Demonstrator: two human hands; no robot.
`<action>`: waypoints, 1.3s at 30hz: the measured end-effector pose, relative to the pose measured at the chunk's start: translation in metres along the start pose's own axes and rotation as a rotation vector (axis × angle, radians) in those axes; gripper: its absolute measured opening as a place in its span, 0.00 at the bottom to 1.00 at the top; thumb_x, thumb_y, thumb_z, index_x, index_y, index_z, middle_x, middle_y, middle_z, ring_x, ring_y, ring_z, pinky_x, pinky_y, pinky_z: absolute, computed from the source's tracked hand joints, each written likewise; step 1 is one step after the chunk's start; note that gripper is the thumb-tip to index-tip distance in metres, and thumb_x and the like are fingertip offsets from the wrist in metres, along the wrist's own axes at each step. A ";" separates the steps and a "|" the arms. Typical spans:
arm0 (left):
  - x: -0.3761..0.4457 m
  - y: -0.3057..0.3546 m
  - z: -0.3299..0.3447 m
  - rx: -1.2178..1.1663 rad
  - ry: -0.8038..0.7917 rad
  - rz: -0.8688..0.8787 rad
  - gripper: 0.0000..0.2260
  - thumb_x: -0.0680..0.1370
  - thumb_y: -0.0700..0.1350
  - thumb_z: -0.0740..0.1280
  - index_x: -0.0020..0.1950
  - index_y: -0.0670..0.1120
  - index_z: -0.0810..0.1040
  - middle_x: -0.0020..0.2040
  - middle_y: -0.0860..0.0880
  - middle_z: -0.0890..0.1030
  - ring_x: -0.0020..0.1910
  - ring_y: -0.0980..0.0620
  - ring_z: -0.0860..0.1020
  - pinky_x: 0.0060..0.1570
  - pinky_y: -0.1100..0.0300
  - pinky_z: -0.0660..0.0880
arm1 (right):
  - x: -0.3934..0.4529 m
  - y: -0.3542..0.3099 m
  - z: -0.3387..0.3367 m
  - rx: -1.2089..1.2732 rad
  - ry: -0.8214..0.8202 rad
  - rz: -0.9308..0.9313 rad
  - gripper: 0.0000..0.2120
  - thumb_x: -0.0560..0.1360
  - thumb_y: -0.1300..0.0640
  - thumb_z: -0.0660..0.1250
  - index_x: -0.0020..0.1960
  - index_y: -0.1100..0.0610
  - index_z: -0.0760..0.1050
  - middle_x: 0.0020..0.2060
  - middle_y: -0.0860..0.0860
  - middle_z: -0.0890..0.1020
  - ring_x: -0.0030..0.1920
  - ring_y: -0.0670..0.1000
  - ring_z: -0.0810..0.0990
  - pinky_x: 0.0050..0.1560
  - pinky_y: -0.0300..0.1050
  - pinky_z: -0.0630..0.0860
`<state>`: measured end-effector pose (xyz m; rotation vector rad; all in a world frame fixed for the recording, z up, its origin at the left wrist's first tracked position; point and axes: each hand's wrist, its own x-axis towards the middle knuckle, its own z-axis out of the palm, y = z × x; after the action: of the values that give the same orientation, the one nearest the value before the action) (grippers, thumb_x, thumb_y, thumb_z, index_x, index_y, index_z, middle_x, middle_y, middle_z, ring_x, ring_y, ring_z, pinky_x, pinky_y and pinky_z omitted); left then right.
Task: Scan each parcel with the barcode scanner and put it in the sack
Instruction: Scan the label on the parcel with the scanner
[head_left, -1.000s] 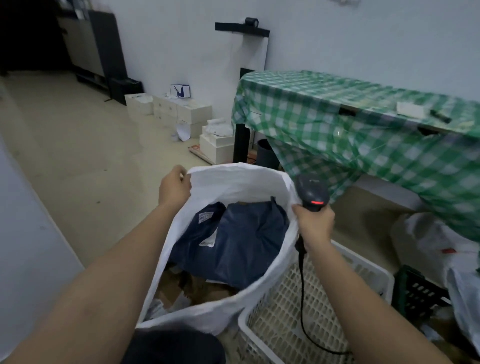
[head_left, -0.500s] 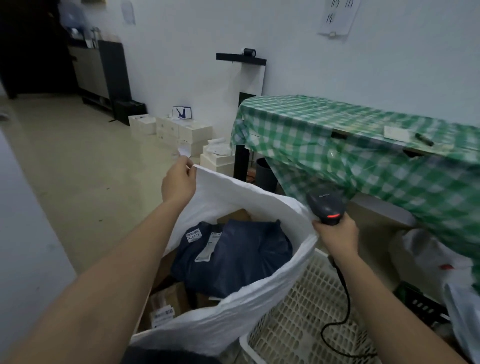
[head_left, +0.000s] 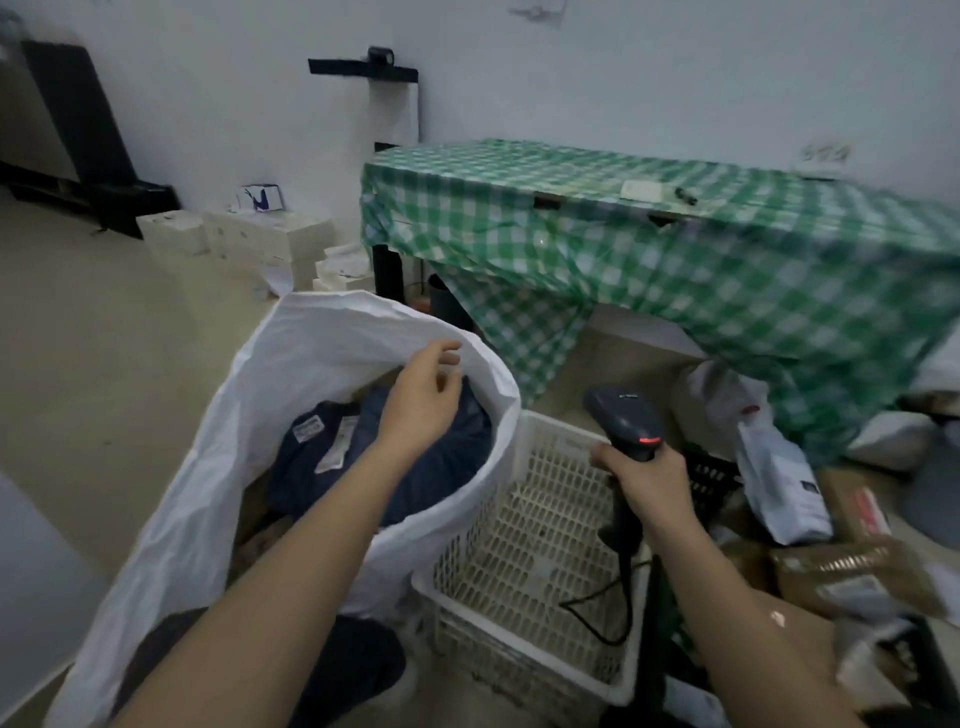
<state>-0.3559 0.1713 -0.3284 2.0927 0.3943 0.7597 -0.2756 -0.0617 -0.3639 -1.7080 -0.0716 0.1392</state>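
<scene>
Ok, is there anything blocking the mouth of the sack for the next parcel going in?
Only the left hand itself, which hangs open over the sack mouth, above the dark blue parcel inside. Otherwise the mouth gapes wide, with room above that parcel. The right hand holds the scanner off to the side, over the white basket.

A white woven plastic sack (head_left: 291, 374) holds dark navy soft parcels (head_left: 436, 467) bearing white labels; the white perforated plastic crate (head_left: 524, 525) stands beside it; the black handheld barcode scanner (head_left: 626, 415) glows red (one small light); green-and-white checked tablecloth (head_left: 675, 249).
</scene>
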 end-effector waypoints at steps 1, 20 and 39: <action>-0.010 0.008 0.018 -0.023 -0.035 0.023 0.14 0.81 0.42 0.60 0.67 0.48 0.71 0.56 0.53 0.75 0.54 0.54 0.76 0.54 0.56 0.74 | -0.008 0.008 -0.014 0.025 0.016 0.014 0.06 0.70 0.64 0.74 0.40 0.58 0.78 0.35 0.60 0.82 0.38 0.57 0.80 0.43 0.53 0.76; -0.151 0.000 0.337 0.130 -0.822 -0.063 0.10 0.81 0.45 0.61 0.61 0.46 0.77 0.56 0.48 0.79 0.53 0.51 0.77 0.47 0.62 0.72 | -0.050 0.183 -0.202 0.208 0.591 0.369 0.09 0.73 0.64 0.72 0.40 0.53 0.75 0.34 0.48 0.79 0.36 0.45 0.77 0.37 0.40 0.73; -0.231 0.051 0.432 -0.019 -1.240 0.092 0.21 0.77 0.51 0.68 0.69 0.48 0.72 0.66 0.49 0.70 0.65 0.51 0.71 0.64 0.58 0.70 | -0.086 0.210 -0.271 0.154 0.886 0.335 0.08 0.70 0.64 0.74 0.49 0.61 0.79 0.38 0.51 0.82 0.36 0.44 0.78 0.41 0.42 0.75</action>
<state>-0.2546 -0.2464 -0.5692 2.1433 -0.3945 -0.5473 -0.3318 -0.3684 -0.5302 -1.4845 0.8589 -0.3620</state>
